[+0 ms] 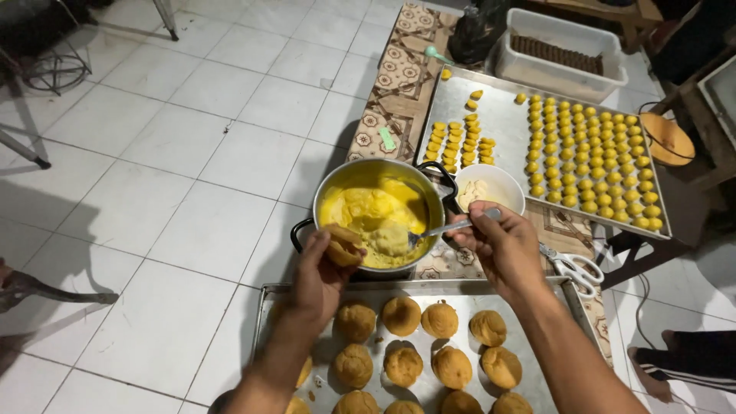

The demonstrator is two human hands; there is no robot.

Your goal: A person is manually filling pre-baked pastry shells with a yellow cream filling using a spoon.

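Note:
My left hand (318,272) holds a golden cream puff (343,245) at the near rim of a metal pot (330,184) full of yellow custard (376,211). In my right hand (500,244) is a metal spoon (443,228), its bowl dipped into the custard. Below both hands, a metal tray (468,287) carries several baked puffs (401,316) in rows.
A small white bowl (506,184) of pale cream stands right of the pot. Behind it a large tray (506,123) holds several rows of small yellow pastries. White-handled scissors (575,267) lie at right. A white tub (563,46) sits at the back. Another person's foot (659,360) shows lower right.

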